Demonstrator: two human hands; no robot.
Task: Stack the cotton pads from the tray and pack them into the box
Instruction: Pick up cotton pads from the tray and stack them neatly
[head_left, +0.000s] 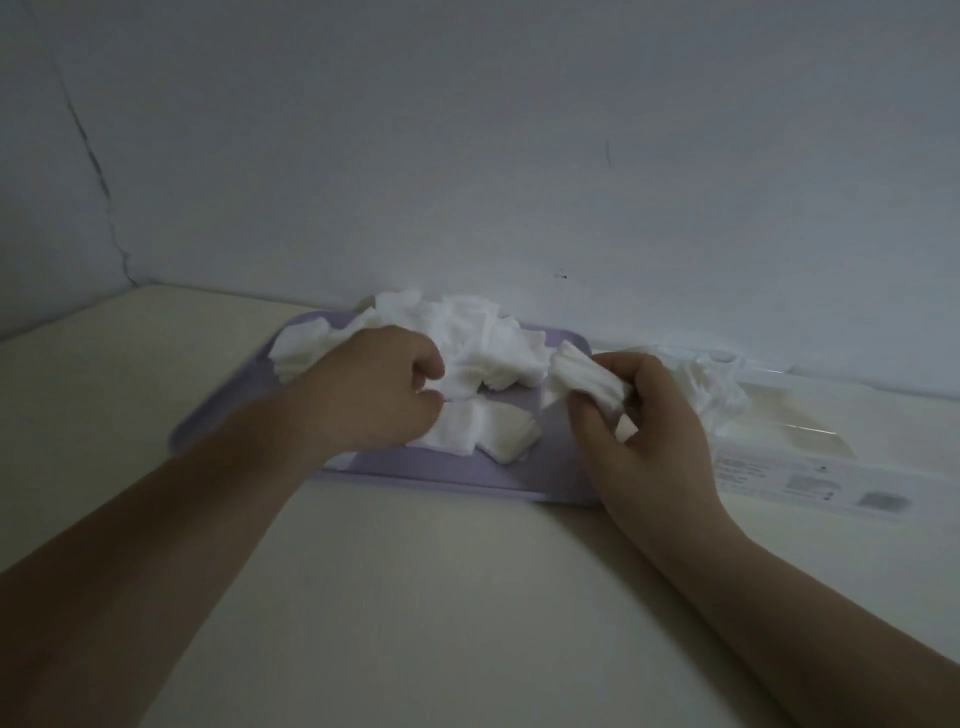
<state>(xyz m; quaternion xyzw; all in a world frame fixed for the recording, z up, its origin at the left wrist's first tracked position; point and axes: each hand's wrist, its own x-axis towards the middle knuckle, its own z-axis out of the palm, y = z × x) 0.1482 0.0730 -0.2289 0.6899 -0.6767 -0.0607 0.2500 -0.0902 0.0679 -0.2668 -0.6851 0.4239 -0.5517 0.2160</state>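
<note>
Soft, limp and nearly weightless: square cotton pads (483, 338) heaped loose on the far half of the lilac tray (519, 480), with a few more lying flat near the tray's middle. Likely to bend, fluff up and cling to one another rather than slide. No danger of breaking, but easy to crumple or fan apart. Best taken flat, pinched across the faces close to one edge, with enough squeeze to keep the layers lined up. Over the right end of the tray, right hand (649, 431) with fingers and thumb curled round a small stack of pads (587, 382). Gripped at its near end, tilted, its far end poking free toward the heap and splaying a little. Over the tray's middle, left hand (374, 395) knuckles-up, fingers curled tight against the heap, thumb tip right at a pad's edge. Cannot tell whether actually pinching a pad, the fingertips being hidden behind the knuckles. Just beyond the right end of the tray, on the pale table (415, 597), long white box (779, 462) lying flat, with crumpled clear wrap (722, 387) at the end nearest the tray. Probably worth squaring up the held stack before feeding it toward that end, given the splay.
</note>
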